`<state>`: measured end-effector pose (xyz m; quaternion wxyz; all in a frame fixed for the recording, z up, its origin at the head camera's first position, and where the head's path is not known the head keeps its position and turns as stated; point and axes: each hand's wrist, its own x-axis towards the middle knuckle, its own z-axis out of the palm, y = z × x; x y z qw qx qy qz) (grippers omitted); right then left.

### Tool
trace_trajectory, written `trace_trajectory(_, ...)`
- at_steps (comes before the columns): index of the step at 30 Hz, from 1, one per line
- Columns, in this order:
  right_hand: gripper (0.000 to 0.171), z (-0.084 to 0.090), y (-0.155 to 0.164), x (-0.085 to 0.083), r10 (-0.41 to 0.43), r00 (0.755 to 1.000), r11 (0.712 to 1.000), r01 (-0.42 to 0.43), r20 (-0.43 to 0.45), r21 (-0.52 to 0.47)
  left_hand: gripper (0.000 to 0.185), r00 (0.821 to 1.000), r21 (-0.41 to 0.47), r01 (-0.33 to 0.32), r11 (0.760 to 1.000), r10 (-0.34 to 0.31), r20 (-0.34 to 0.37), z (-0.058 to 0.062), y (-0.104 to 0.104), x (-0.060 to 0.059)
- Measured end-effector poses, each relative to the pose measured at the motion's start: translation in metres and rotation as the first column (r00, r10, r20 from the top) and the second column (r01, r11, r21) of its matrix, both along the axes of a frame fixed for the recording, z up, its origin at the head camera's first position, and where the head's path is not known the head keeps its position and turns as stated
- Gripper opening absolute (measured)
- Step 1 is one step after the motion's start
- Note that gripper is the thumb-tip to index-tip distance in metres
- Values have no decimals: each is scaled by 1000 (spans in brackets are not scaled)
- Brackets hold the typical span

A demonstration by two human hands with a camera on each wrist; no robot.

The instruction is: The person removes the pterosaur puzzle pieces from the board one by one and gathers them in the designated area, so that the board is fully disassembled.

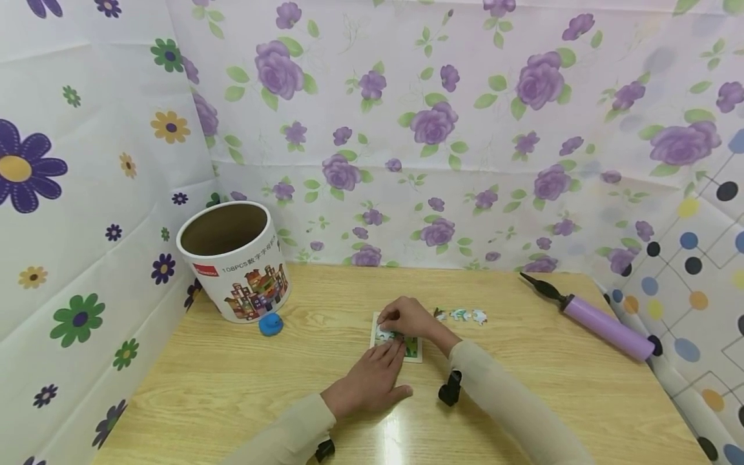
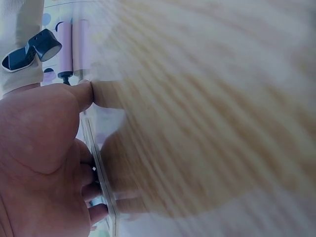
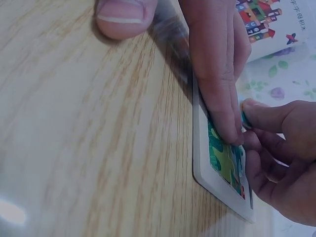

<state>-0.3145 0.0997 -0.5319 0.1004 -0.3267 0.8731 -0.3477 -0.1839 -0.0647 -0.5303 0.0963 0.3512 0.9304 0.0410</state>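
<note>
Much of the board (image 3: 201, 153) is covered: in the head view the left hand (image 1: 374, 381) lies over its near left corner and the right hand (image 1: 409, 318) over its upper right part, so how many pieces sit in it cannot be counted. The left hand's fingers are straight and pressed together, tips resting on the board, with the thumb spread well apart. The right hand pinches a small piece (image 3: 244, 117) between thumb and fingertips; only a teal edge shows, its shape and print hidden. The left wrist view is mostly blurred, glossy table (image 1: 610, 407), the board appearing there as a thin, edge-on strip beside the fingers. The board lies flat near the middle of the table, left of 3 loose pieces (image 1: 460, 314) set in a row. It is a thin rectangle with a pale, rounded-corner frame; inside, the visible picture is leafy green and yellow-green in the lower part, whitish and pale blue further up. The loose pieces are whitish with green and dark patches, too small to make out. Both sleeves run off the bottom edge. Further off stand a white tub (image 1: 244, 271), a blue duck (image 1: 270, 324) touching or just before it, and a purple pump (image 1: 607, 327) lying at the right.
</note>
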Motion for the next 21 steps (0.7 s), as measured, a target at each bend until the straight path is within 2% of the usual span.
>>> trace_trajectory(9,12,17,17,3,-53,999,998,54,13,-28,83,999,14,-1,1000,1,-41,-1,-1,-2)
trace_trajectory(13,16,21,36,1,-65,998,998,65,-11,-10,83,999,17,-5,1000,6,-50,-5,-2,-4)
trace_trajectory(21,16,29,81,3,-96,995,995,96,-24,9,84,994,21,12,1000,-10,-111,-9,-2,-4)
